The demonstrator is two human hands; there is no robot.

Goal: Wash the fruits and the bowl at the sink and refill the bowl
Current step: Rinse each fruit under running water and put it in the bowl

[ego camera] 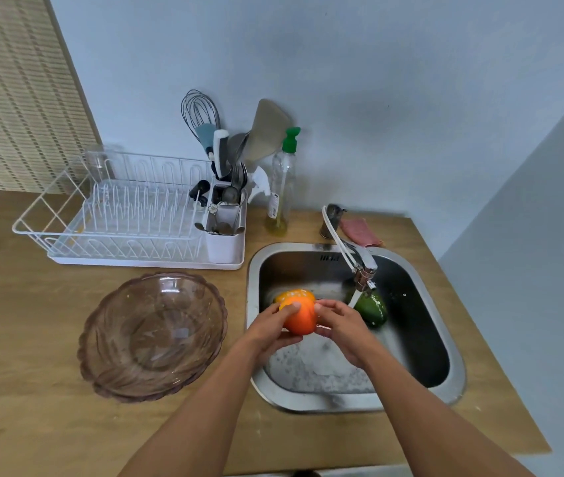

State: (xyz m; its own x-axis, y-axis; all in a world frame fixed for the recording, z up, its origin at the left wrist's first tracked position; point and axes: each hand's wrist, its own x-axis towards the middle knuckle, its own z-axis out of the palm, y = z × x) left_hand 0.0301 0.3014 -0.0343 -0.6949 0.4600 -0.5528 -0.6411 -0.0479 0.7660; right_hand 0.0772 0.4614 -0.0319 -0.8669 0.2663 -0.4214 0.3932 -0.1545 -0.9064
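Observation:
An orange fruit (302, 318) is held over the steel sink (456, 366) between both my hands. My left hand (268, 330) grips its left side with the thumb on top, and my right hand (344, 325) grips its right side. A yellow fruit (292, 296) lies in the basin just behind it. A green fruit (373, 309) sits in the basin under the faucet (359, 265), where water runs down. The empty pinkish glass bowl (153, 335) stands on the wooden counter left of the sink.
A white dish rack (129, 215) with a utensil holder (223, 215) stands behind the bowl. A soap bottle with a green cap (282, 187) and a pink cloth (359, 232) are behind the sink. A wall closes off the right side.

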